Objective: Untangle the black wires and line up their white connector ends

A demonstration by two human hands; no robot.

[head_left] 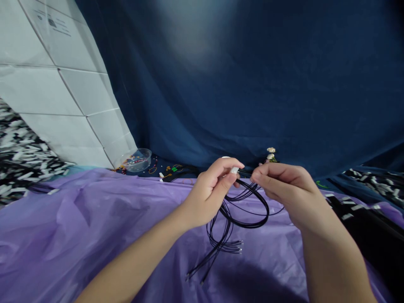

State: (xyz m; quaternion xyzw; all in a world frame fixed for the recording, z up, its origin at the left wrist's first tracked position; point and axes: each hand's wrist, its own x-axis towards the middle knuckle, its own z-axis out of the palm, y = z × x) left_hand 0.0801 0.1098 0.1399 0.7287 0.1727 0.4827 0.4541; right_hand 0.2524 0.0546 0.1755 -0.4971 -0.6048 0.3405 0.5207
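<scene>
Between the thumb and fingers of my left hand [217, 185] is a small white connector [234, 170]. Just to its right, my right hand [280, 181] pinches a thin black wire [244, 171] that runs to the connector. Whether the wire's tip sits inside the connector I cannot tell. A loop of several black wires [252, 226] hangs below both hands. Loose wire ends with small metal terminals [236, 248] lie lower down over the purple sheet [142, 235].
A clear plastic bowl [139, 162] with small colourful pieces stands at the back left, by white boxes [72, 90]. Heaps of black wires with white connectors lie at the far left [28, 155] and right [356, 210]. Small white flowers [270, 155] stand before the blue curtain [252, 84].
</scene>
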